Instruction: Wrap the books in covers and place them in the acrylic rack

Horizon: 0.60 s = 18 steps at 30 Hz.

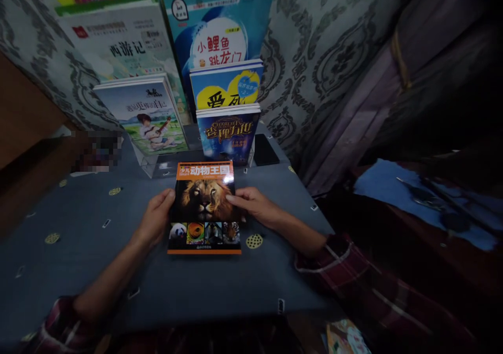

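A paperback book (205, 207) with a lion's face on its black and orange cover is held above the table, tilted towards me. Small animal pictures, a panda and a tiger among them, run along its lower part. My left hand (156, 215) grips its left edge. At the right edge my right hand (255, 206) is closed on it, thumb lying on the cover and the other fingers mostly hidden behind. Just beyond stand a dark blue book (228, 136) and a book with a guitar player (151, 118), each in a clear stand.
Taller books, one white and green (126, 45) and one teal (220, 13), stand against the patterned wall covering (326, 34). A dark flat object (266, 150) lies right of the stands. The blue-grey tablecloth (90, 249) ends at the right, near a curtain (365, 92).
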Available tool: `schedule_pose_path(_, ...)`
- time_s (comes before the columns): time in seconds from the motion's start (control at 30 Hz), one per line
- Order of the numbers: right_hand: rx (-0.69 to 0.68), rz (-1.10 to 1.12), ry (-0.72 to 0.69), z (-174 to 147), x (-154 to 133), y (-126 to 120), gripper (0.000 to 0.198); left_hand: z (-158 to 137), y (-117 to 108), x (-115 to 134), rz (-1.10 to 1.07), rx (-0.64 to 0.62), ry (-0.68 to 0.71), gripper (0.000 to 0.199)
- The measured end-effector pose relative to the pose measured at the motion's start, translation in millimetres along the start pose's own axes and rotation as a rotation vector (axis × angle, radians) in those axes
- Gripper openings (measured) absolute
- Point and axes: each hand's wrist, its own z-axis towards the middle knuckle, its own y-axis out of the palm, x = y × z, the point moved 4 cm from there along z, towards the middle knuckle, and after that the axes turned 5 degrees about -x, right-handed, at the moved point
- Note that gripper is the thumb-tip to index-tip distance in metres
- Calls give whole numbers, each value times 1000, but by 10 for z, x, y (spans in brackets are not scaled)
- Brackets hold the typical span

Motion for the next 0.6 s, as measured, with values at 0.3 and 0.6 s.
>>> schedule_pose_path(0.3, -68, -93, 257, -25, 122, -78, 43, 12, -172, -173, 528, -286, -40, 48)
schedule_pose_path(0.6, -108, -201, 381, -42, 128, -85, 45, 100, -56, 35, 1160, -141, 450, 26)
